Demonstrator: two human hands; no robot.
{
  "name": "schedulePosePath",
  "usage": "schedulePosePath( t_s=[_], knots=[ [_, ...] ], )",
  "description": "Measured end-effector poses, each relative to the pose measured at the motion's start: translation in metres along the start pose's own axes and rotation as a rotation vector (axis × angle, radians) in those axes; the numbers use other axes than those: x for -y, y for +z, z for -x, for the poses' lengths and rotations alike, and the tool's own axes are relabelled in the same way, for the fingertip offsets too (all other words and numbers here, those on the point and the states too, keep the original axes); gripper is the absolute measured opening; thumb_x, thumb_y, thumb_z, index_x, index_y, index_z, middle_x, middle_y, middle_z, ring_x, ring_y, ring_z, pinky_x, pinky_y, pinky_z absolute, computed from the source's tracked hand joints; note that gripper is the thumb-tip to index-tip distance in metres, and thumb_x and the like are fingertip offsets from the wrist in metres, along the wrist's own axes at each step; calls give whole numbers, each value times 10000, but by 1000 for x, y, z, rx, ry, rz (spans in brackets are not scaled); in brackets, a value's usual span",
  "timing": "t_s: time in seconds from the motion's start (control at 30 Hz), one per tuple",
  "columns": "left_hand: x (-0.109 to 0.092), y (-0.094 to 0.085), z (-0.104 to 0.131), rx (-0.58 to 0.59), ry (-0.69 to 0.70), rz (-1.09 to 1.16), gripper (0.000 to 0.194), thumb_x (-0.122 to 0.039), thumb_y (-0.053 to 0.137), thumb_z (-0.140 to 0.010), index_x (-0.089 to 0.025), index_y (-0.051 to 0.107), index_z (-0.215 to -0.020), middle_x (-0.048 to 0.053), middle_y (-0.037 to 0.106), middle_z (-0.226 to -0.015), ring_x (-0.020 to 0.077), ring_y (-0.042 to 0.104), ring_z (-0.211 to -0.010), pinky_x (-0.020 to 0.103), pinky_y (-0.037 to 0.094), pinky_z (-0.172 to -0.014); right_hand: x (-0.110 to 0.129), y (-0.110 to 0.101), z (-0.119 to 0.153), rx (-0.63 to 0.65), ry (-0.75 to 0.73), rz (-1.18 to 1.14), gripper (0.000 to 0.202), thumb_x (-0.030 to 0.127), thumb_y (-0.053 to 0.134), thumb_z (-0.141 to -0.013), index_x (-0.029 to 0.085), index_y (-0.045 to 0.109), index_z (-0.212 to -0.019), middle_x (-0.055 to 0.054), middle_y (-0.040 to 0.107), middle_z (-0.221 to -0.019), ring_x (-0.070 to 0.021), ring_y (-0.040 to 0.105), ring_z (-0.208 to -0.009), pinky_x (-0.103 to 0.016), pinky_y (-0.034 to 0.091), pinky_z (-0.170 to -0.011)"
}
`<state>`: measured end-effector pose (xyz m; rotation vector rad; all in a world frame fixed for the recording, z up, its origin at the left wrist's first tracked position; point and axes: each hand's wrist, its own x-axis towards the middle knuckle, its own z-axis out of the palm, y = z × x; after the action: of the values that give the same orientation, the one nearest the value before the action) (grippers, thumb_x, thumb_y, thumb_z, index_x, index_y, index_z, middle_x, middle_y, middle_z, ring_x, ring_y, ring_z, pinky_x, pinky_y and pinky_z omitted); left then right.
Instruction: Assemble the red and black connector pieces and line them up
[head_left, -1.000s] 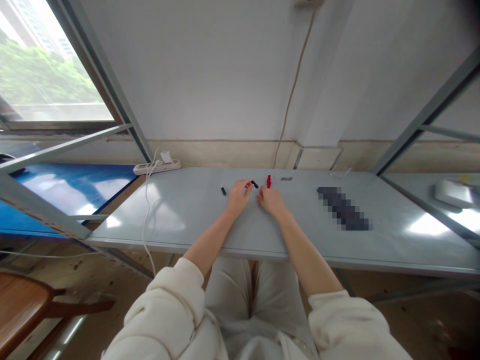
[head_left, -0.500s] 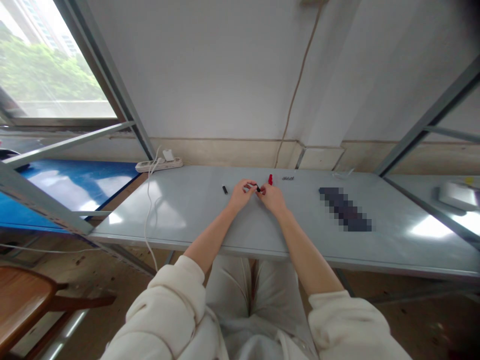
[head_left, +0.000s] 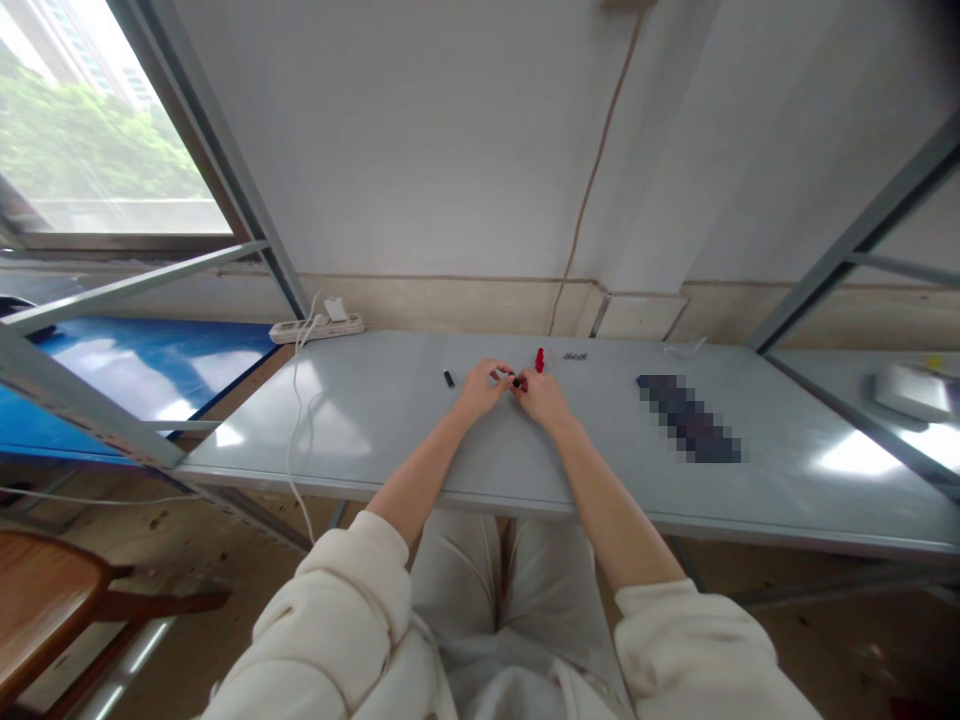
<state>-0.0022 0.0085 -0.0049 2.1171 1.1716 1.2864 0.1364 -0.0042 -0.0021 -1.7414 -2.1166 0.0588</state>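
Observation:
Over the middle of the grey table (head_left: 510, 460), my left hand (head_left: 481, 388) and my right hand (head_left: 541, 396) meet at the fingertips. Between them is a small black piece (head_left: 515, 381), pinched by the fingers of both hands; its kind is too small to make out. A short black stick-like item with a light tip (head_left: 448, 378) lies left of my left hand. Just beyond my right hand is a small red object (head_left: 540, 360), and several tiny dark pieces (head_left: 575, 356) lie in a row to its right.
A white power strip (head_left: 319, 328) with a plug and cable sits at the back left, its cord hanging over the front edge. A blurred-out dark object (head_left: 688, 418) lies on the right. Metal frame posts (head_left: 862, 235) flank the table; a wooden chair (head_left: 52, 610) stands lower left.
The small black piece has turned slightly between my fingertips, which have shifted a little. The things on the table lie as before.

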Motion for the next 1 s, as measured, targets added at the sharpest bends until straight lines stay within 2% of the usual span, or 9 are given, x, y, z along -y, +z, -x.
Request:
schedulePosePath(
  t_s=[0.07,0.13,0.23,0.3,0.37,0.47,0.67,0.9,1.0],
  knots=[
    [4,-11,-2,-34,21,-77,164,-247,465,-775,-176,577,-872,41,590,-893,91,525,-715,234,431,-705,-1,-1,0,-6,17,-24,150,252,496,-769,149,545,-866,-84,636,-783,-180,583,-752,-242,374,-621],
    [10,-25,-4,-86,-18,-182,236,-207,376,-814,-184,574,-941,56,581,-940,107,534,-785,247,417,-765,-1,-3,0,-11,34,-48,150,248,506,-763,150,539,-872,-87,636,-794,-182,583,-754,-245,377,-622],
    [21,-48,-2,-124,-251,-424,320,-122,340,-800,-191,556,-1025,97,546,-1025,159,536,-897,286,402,-803,0,-3,0,-13,41,-84,144,248,509,-763,155,533,-871,-84,635,-798,-182,583,-747,-250,381,-626],
    [27,-58,1,-29,-433,-567,323,-101,392,-758,-190,576,-1007,116,533,-1030,190,545,-892,301,412,-782,1,-3,0,-19,37,-105,143,252,511,-763,158,529,-869,-78,632,-787,-178,582,-742,-250,382,-626],
    [31,-62,4,53,-520,-644,322,-103,414,-739,-200,593,-988,121,521,-1039,209,545,-900,307,418,-768,1,-2,1,-32,29,-121,141,255,510,-764,159,527,-866,-72,629,-773,-174,580,-736,-247,380,-624],
    [35,-62,6,120,-522,-688,308,-114,418,-741,-206,599,-973,119,518,-1030,215,546,-898,308,420,-762,1,-1,1,-54,19,-139,141,252,507,-765,158,526,-868,-68,625,-763,-169,577,-729,-244,378,-629],
    [43,-57,5,124,-466,-721,244,-130,430,-751,-202,586,-924,113,525,-1012,224,551,-890,314,423,-723,0,-1,0,-70,5,-179,140,259,506,-761,154,528,-852,-56,616,-730,-153,567,-684,-238,372,-613],
    [46,-55,2,103,-513,-728,162,-216,447,-781,-160,537,-904,120,567,-983,201,544,-914,277,399,-737,0,-1,-1,-82,-5,-198,140,261,512,-752,154,531,-841,-51,610,-714,-147,559,-674,-236,369,-611],
    [49,-53,1,35,-537,-693,173,-219,416,-797,-146,502,-929,129,586,-941,201,556,-898,279,393,-722,-1,0,-2,-89,-13,-213,138,260,511,-749,155,531,-837,-42,606,-697,-143,554,-658,-233,367,-603]
  ],
)
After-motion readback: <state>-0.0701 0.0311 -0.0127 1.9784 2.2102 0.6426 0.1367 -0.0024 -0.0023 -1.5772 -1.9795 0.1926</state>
